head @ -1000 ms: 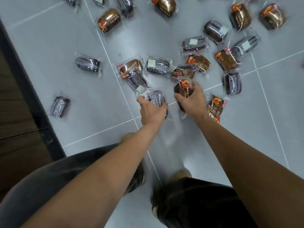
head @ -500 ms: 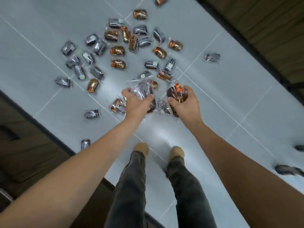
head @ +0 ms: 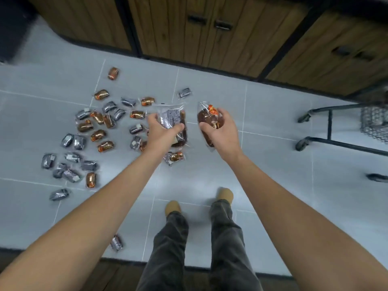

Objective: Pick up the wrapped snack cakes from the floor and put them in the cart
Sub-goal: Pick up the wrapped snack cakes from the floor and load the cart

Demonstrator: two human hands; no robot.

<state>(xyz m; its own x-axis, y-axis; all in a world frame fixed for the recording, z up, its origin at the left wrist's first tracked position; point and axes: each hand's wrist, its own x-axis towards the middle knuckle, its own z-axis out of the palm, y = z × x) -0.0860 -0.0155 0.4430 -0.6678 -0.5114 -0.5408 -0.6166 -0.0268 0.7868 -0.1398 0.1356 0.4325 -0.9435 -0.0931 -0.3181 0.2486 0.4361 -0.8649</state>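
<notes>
My left hand grips a clear-wrapped dark snack cake with a printed label facing up, held high above the floor. My right hand grips a second wrapped brown cake with an orange mark on its wrapper. Several more wrapped cakes, silver-purple and orange-brown, lie scattered on the grey tiles to the left. One stray cake lies near the front left by my leg. The wire cart shows only partly at the right edge, its black frame and wheels on the floor.
Wooden cabinet doors with dark handles run along the far side of the floor. My two feet stand on the tiles below my hands. A dark threshold strip borders the tiles at the bottom.
I have stood up and turned right: both hands rose from the floor holding their cakes, the pile shifted to the left, and the cabinets and cart came into view.
</notes>
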